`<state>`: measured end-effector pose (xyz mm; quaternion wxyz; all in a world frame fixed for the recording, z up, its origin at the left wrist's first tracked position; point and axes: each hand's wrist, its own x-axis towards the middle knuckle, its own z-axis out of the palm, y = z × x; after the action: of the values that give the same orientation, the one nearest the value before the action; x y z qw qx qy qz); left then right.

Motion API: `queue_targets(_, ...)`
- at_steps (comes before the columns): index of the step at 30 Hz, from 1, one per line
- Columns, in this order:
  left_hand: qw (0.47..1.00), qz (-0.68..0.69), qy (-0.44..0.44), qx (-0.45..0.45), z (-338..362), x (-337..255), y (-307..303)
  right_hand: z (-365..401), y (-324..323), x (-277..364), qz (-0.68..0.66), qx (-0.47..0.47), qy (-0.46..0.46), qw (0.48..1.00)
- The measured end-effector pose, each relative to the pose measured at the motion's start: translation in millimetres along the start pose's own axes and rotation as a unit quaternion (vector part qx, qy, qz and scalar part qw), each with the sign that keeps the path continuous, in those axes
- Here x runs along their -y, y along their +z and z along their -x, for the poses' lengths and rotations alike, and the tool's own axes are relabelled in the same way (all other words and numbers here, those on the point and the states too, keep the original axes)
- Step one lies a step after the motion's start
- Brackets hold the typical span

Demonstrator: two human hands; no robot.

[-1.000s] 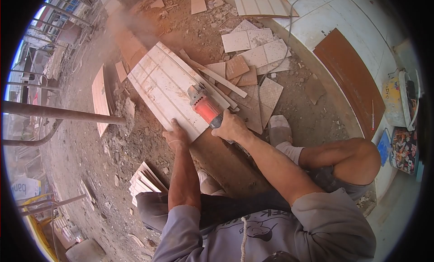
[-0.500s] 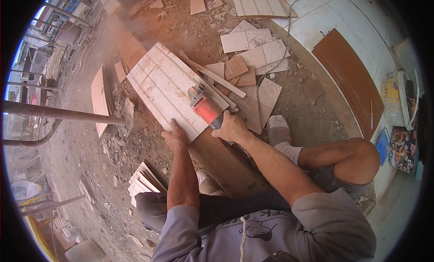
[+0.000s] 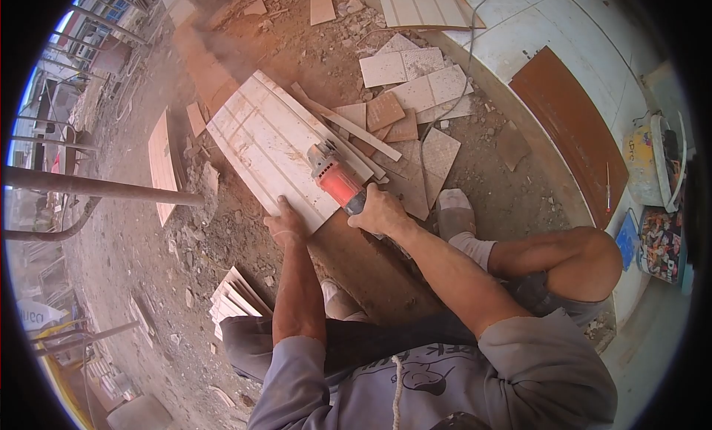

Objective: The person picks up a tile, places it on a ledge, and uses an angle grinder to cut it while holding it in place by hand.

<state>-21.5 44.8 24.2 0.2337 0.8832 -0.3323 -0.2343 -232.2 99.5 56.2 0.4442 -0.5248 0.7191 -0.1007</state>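
A large pale tile with scored lines lies flat on the dirt in front of me. My left hand presses down on its near edge, fingers spread on the surface. My right hand is closed around the handle of a red angle grinder, whose head rests on the tile's right side. Reddish dust drifts off beyond the tile's far end. My foot in a grey shoe stands just right of the grinder.
Broken tile pieces lie scattered right of the big tile. A stack of tile strips sits by my left knee, and a long tile stands on edge to the left. A metal pipe crosses left; buckets stand at far right.
The grinder and both hands keep their places; the view has shifted very slightly. The dust cloud at the tile's far end has thinned.
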Motion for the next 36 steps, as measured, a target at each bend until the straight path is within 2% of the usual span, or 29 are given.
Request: queue_targets(36,1.000,0.009,0.013,-0.014,-3.8,4.8,4.8,9.7,-2.0,-6.2,-0.011,0.018,0.008,1.000)
